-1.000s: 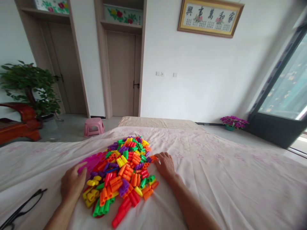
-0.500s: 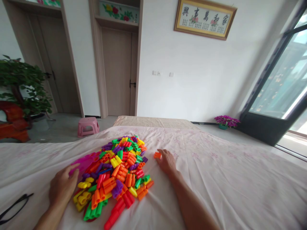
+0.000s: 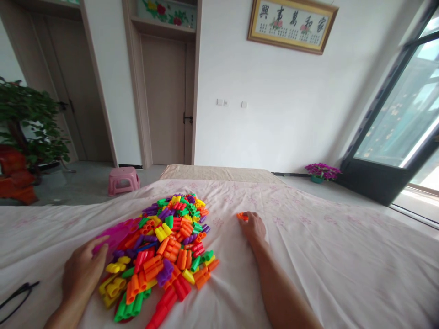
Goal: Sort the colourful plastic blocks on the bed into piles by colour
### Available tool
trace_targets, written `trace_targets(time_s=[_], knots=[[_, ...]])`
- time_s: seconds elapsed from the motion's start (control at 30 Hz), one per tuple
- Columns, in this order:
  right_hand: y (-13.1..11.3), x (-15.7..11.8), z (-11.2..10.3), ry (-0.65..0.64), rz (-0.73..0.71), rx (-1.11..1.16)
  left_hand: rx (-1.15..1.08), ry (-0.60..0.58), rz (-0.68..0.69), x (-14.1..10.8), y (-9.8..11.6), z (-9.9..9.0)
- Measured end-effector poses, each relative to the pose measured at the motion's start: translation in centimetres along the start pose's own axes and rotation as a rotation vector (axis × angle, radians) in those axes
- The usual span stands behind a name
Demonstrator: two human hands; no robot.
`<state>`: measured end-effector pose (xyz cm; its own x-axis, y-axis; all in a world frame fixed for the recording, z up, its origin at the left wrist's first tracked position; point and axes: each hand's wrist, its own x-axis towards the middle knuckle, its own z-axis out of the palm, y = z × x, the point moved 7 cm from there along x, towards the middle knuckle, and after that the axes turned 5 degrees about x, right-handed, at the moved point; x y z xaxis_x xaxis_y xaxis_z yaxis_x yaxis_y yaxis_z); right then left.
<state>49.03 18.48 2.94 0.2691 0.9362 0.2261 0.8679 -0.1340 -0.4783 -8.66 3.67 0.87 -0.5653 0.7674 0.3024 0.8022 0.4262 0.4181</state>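
A heap of colourful plastic building blocks, tube-shaped and joined in rows, lies on the bed sheet in front of me. My right hand is closed on an orange block, held just over or against the sheet to the right of the heap; its underside is hidden. On the left, my left hand has thumb and fingers around the near edge of a magenta plastic basket, which seems to lie tilted beside the heap. Blocks cover part of the basket.
Black-framed glasses lie on the sheet at the lower left. Beyond the bed's far edge are a pink stool, a potted tree and purple flowers. Closed doors stand in the back wall.
My right hand has carried the orange block further right, away from the heap. My left hand stays at the magenta basket. The view has shifted slightly.
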Motion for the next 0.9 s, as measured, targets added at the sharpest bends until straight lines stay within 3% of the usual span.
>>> trace_targets(time_s=[0.2,0.33,0.5,0.63,0.77,0.9], knots=[[1.0,0.4,-1.5,0.12,0.078,-0.041,0.044,0.017,-0.039,-0.3,0.4,-0.7],[-0.4,-0.1,-1.5,0.218,-0.103,0.078,0.095,0.002,-0.059,-0.4,0.3,-0.8],[-5.9,-2.8,0.9,0.013,-0.501,0.382,0.092,-0.019,-0.084,-0.3,0.1,-0.7],[-10.4,-6.1,2.3,-0.164,-0.733,0.433,0.069,-0.01,-0.071,-0.4,0.2,-0.8],[-12.5,-8.1,3.1,-0.285,-0.802,0.31,0.089,-0.038,-0.084,-0.4,0.1,-0.7],[-13.0,-8.5,3.2,-0.318,-0.8,0.213,0.106,-0.073,-0.114,-0.3,0.0,-0.5]])
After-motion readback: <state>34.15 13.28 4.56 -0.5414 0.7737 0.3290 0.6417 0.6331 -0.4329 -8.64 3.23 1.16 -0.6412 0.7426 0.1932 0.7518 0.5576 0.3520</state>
